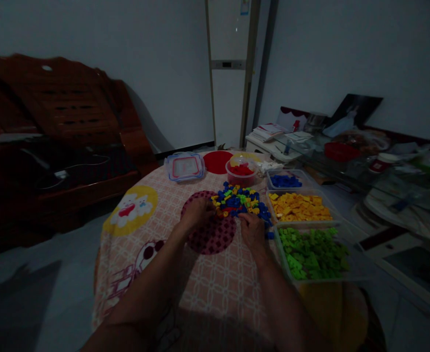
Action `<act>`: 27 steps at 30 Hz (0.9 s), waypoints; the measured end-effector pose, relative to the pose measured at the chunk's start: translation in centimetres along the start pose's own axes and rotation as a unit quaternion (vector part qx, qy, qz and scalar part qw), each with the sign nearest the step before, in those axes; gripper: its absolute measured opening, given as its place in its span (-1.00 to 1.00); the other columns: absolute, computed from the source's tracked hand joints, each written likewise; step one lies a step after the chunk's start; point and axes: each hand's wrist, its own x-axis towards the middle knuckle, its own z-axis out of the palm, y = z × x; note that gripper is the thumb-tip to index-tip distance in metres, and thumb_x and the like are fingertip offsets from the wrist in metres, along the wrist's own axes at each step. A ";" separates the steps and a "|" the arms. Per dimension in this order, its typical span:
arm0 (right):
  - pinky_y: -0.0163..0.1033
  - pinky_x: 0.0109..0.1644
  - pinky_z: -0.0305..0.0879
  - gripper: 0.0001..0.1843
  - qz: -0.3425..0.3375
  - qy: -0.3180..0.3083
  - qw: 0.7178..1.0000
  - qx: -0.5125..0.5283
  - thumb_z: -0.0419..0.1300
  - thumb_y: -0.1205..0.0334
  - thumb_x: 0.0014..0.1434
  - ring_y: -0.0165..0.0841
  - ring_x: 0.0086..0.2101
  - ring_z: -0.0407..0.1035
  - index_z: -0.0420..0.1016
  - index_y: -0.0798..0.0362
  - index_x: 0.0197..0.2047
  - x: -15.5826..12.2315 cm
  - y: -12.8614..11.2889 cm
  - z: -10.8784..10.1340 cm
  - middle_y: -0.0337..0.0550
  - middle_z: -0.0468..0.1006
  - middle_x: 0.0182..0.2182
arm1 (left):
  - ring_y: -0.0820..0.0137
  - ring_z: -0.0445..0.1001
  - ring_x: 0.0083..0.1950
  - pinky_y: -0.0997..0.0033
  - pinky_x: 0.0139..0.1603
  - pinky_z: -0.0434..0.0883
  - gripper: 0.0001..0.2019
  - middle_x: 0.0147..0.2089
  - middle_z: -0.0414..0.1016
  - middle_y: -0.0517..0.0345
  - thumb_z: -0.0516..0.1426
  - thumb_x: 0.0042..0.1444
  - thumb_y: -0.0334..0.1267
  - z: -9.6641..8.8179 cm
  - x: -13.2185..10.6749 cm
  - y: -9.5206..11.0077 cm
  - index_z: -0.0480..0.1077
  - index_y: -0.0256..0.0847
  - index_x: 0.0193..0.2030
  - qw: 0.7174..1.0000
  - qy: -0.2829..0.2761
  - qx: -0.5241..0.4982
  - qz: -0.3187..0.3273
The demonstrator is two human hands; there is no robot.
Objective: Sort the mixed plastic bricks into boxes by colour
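Observation:
A mixed pile of small plastic building blocks [237, 198] in blue, yellow, green and red lies on the round table. At its left edge, my left hand [199, 213] has its fingers curled together; whatever they hold is hidden in the dim light. My right hand [252, 231] is at the near side of the pile, thumb and forefinger pinched together close to blue blocks. What sits between those fingertips is too small to make out. A loose blue block [269, 235] lies just right of that hand.
Along the right stand clear boxes of green blocks [313, 254], yellow blocks [299, 208] and blue blocks [285, 181]. Behind the pile is a round tub of red blocks [241, 169]. A clear lid [185, 167] lies at the back left on the patterned tablecloth [218, 278].

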 end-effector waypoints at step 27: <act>-0.19 -0.06 0.41 -0.61 -0.019 0.009 1.000 -0.006 0.05 0.50 0.10 -0.24 -0.23 0.53 0.67 0.03 -0.23 -0.2 0.1 0.1 -0.08 0.68 -0.30 | 0.36 0.58 -0.35 0.38 -0.23 0.53 -0.72 -0.37 0.62 0.09 0.21 -0.04 -0.31 -0.7 12.5 3.8 0.57 -0.34 -0.16 0.872 0.195 -0.448 -0.024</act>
